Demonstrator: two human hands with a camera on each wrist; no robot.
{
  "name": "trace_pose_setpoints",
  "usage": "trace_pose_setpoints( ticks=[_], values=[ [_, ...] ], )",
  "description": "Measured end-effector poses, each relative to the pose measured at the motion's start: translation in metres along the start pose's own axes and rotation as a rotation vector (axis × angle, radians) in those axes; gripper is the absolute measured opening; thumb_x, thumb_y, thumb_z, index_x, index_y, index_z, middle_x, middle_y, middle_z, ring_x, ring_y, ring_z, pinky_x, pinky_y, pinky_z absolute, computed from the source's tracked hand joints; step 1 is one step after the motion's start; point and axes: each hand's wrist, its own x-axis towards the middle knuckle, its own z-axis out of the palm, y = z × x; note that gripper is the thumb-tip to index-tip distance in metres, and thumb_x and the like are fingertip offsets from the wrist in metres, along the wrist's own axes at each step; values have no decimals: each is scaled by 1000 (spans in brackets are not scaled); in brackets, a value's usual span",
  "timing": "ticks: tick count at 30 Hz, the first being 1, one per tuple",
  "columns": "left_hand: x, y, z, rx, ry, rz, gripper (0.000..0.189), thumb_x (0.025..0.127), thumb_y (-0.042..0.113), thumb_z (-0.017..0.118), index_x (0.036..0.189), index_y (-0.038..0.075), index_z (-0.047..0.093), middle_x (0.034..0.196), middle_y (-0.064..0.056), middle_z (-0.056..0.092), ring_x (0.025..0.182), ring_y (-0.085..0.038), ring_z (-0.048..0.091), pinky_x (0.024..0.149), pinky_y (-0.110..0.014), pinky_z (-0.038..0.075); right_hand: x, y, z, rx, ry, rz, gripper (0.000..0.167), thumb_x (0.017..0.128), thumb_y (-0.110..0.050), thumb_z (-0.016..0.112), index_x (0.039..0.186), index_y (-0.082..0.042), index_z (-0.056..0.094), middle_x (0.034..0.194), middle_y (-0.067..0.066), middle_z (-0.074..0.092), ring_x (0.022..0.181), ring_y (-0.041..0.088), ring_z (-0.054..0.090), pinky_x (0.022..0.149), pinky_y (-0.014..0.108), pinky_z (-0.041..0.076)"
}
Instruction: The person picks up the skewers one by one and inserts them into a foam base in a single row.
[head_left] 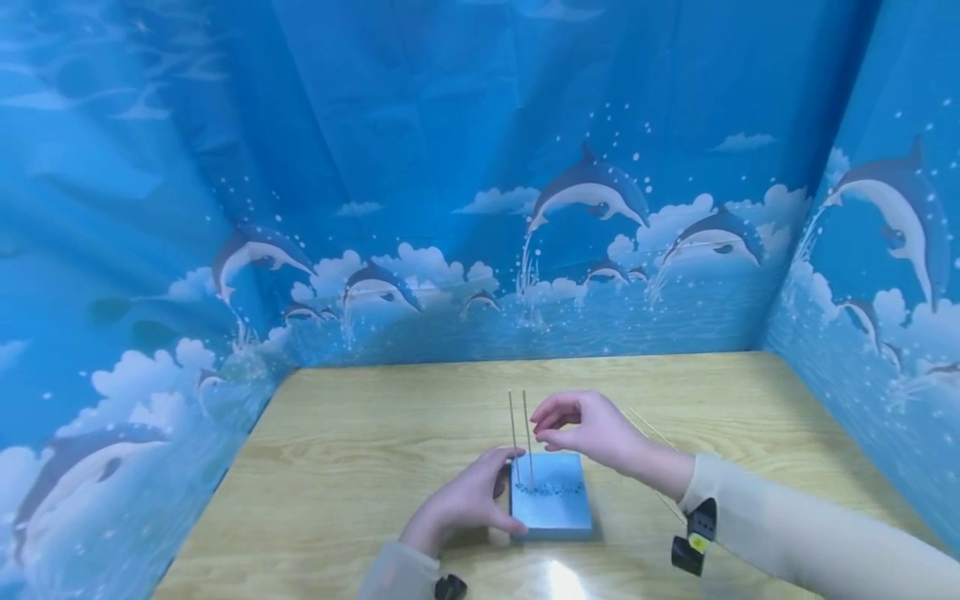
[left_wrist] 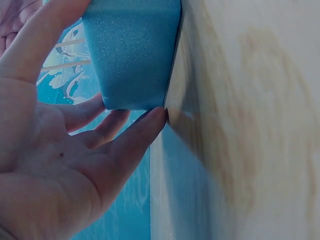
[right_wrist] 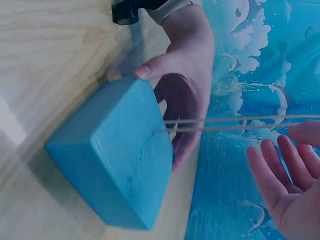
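Note:
A blue foam block (head_left: 553, 510) lies on the wooden table, with a row of small holes across its top. Two thin sticks (head_left: 526, 425) stand upright in its left part. My left hand (head_left: 467, 505) grips the block's left side, thumb at the front corner and fingers at the back; the left wrist view shows fingertips against its edge. Just right of the sticks is my right hand (head_left: 592, 429), fingers loosely bent. In the right wrist view its thumb (right_wrist: 305, 132) lies close to one stick; whether they touch I cannot tell.
More thin sticks (head_left: 651, 427) lie on the table (head_left: 360, 433) beneath my right forearm. A blue curtain (head_left: 420, 167) printed with dolphins surrounds the table at the back and sides. Dark straps with small devices (head_left: 693, 537) sit on my wrists.

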Motion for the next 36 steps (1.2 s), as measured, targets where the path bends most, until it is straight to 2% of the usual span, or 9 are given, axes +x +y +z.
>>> trace_pose_setpoints(
  ticks=[7,15,19,23,30,36],
  values=[
    [1,-1,3,-8,4,-13,109,59,34,93,150,10,38,139,-7,52,114,-17,54,104,-37,50,-2,-7,-26,-107,11,-3,31,86,-4,71,117,2,66,101,14,74,93,27,71,76,26,63],
    [0,1,5,-18,2,-39,108,58,32,94,149,12,39,144,-9,49,123,-24,53,109,-43,47,-5,-5,-64,-110,39,74,38,89,-7,69,125,4,62,109,17,71,98,25,70,82,32,62],
    [-1,2,5,-33,1,-49,108,58,30,94,150,11,38,147,-10,47,130,-28,50,113,-45,43,-7,4,-83,-116,39,127,41,92,-8,66,130,5,58,113,19,69,103,28,68,86,38,62],
    [-2,2,4,-29,-1,-51,108,58,30,94,150,12,38,147,-10,47,130,-27,51,113,-45,44,-10,16,-98,-140,43,186,44,93,-10,65,132,7,56,115,21,67,103,27,68,88,41,61],
    [-1,2,2,-16,-5,-40,108,59,32,93,150,13,38,147,-9,47,128,-25,51,111,-42,46,-18,42,-115,-200,33,285,41,94,-13,64,130,6,57,107,15,68,101,29,67,85,46,62],
    [0,2,0,-19,-15,-48,108,59,33,93,150,13,38,148,-8,46,131,-26,49,113,-42,44,-23,66,-126,-232,8,359,45,93,-14,65,131,8,55,113,21,66,101,33,66,84,49,61]
  ],
)
